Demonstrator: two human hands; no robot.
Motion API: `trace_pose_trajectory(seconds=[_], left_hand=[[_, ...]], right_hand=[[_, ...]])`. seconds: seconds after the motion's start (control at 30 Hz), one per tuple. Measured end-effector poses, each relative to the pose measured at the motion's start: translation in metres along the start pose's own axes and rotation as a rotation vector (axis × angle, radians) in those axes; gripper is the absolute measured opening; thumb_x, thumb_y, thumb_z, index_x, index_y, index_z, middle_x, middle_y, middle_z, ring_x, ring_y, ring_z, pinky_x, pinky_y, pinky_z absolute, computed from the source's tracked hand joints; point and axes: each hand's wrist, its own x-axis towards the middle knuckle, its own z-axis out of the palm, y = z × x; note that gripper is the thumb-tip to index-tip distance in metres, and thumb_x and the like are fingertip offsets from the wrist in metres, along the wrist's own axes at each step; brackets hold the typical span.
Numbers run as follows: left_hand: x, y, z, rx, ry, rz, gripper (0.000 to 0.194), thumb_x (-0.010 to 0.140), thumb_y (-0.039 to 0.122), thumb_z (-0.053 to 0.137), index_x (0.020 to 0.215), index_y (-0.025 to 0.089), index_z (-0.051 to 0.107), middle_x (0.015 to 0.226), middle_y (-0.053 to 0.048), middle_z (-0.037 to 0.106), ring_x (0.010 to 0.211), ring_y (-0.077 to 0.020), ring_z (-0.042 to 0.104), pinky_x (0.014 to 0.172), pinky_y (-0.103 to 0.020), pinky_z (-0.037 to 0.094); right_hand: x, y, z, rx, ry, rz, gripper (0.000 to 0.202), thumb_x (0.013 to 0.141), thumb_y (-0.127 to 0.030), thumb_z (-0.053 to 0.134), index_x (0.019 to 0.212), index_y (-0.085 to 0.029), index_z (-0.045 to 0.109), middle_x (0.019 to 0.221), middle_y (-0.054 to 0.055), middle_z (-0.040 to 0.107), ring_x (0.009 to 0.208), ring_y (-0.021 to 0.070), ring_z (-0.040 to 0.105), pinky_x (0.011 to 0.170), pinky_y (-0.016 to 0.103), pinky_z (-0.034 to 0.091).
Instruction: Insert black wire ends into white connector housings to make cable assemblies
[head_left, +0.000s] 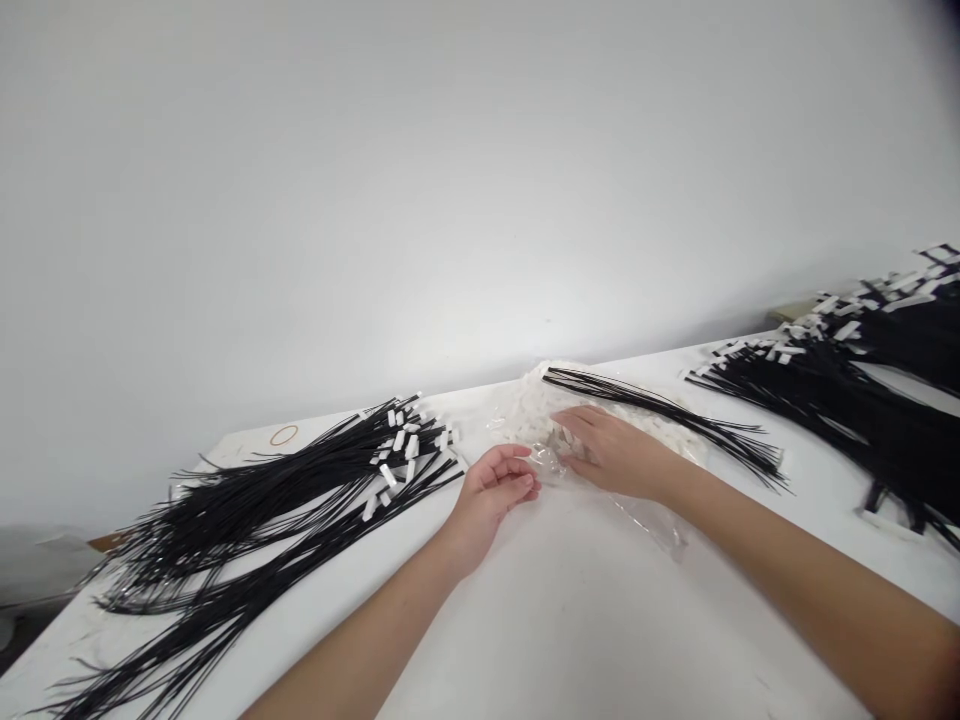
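A clear plastic bag (pixel 637 518) of small white pieces (pixel 517 410) lies near the back of the white table. My right hand (pixel 604 450) reaches into the pieces from the right, thumb and fingers apart, fingertips partly hidden among them. Just left of the bag's mouth is my left hand (pixel 499 485), its fingers curled in and the thumb laid against them; whatever it may hold is hidden. A small bundle of black cords (pixel 667 405) rests across the top of the bag, beyond my right hand.
Left of my hands lies a pile of black cords (pixel 285 490) with white tips. Larger heaps of tipped black cords (pixel 832 400) spread over the right side. A rubber band (pixel 284 435) sits at the back left. A pale wall (pixel 480 200) rises behind the table (pixel 570 630).
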Motion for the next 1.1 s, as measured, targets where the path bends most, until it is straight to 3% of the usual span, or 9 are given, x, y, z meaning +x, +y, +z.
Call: trace_pose_trajectory(seconds=[0.13,0.3,0.43,0.6,0.77,0.93,1.03,1.1], left_hand=[[0.0,-0.001,0.0,0.037,0.007,0.01,0.028,0.069,0.02,0.062,0.097,0.018,0.056,0.085,-0.004,0.055,0.078,-0.0134,0.055,0.08,-0.031,0.042],[0.0,-0.012,0.002,0.171,0.1,0.132,0.018,0.071,0.021,0.059,0.088,0.018,0.053,0.078,-0.002,0.052,0.073,-0.0126,0.052,0.071,-0.029,0.045],[-0.006,-0.016,0.004,0.528,0.22,0.317,0.01,0.076,0.022,0.051,0.085,0.019,0.054,0.082,-0.004,0.054,0.077,-0.0141,0.051,0.069,-0.026,0.042],[-0.019,-0.011,0.01,1.037,0.3,0.467,0.018,0.079,0.019,0.042,0.093,0.021,0.054,0.099,-0.006,0.054,0.096,-0.0177,0.048,0.084,-0.033,0.037],[-0.022,-0.016,0.01,1.439,0.366,0.441,0.031,0.079,0.024,0.044,0.11,0.022,0.047,0.121,-0.007,0.043,0.114,-0.022,0.036,0.098,-0.042,0.027],[-0.023,-0.011,0.003,1.825,0.416,0.468,0.031,0.082,0.027,0.038,0.111,0.02,0.048,0.122,-0.008,0.044,0.11,-0.0245,0.04,0.098,-0.045,0.026],[-0.026,0.005,-0.001,2.038,0.55,0.41,0.03,0.08,0.021,0.038,0.108,0.017,0.05,0.115,-0.01,0.048,0.105,-0.0266,0.043,0.093,-0.045,0.031],[-0.031,0.019,-0.003,2.114,0.683,0.266,0.028,0.078,0.015,0.036,0.102,0.016,0.052,0.105,-0.011,0.051,0.096,-0.026,0.048,0.081,-0.042,0.039]], right_hand=[[0.004,-0.002,0.006,-0.006,-0.07,0.086,0.038,0.086,-0.047,0.033,0.102,-0.017,0.052,0.098,0.009,0.057,0.094,0.0205,0.052,0.076,0.034,0.046],[0.008,-0.001,0.03,-0.173,-0.003,0.096,0.061,0.083,-0.056,0.032,0.125,-0.012,0.042,0.123,0.017,0.047,0.12,0.0295,0.037,0.097,0.046,0.034],[0.007,-0.001,0.037,-0.199,-0.029,0.078,0.056,0.082,-0.058,0.033,0.122,-0.021,0.047,0.128,0.012,0.045,0.122,0.0298,0.035,0.098,0.048,0.031],[0.007,-0.001,0.032,-0.145,-0.095,0.133,0.053,0.081,-0.058,0.034,0.121,-0.026,0.047,0.12,0.008,0.051,0.115,0.0281,0.041,0.093,0.045,0.036],[0.009,-0.001,0.031,-0.095,-0.085,0.121,0.047,0.083,-0.052,0.037,0.117,-0.023,0.051,0.118,0.006,0.053,0.111,0.0234,0.046,0.095,0.04,0.037],[0.008,-0.001,0.033,-0.1,-0.077,0.112,0.041,0.083,-0.047,0.039,0.114,-0.022,0.052,0.117,0.005,0.054,0.109,0.0217,0.047,0.095,0.039,0.036],[0.007,-0.001,0.033,-0.107,-0.073,0.106,0.039,0.084,-0.044,0.039,0.112,-0.022,0.052,0.116,0.005,0.054,0.107,0.0217,0.048,0.093,0.039,0.037],[0.007,-0.002,0.032,-0.112,-0.071,0.107,0.037,0.084,-0.044,0.039,0.11,-0.022,0.053,0.114,0.005,0.055,0.105,0.0214,0.048,0.092,0.039,0.037]])
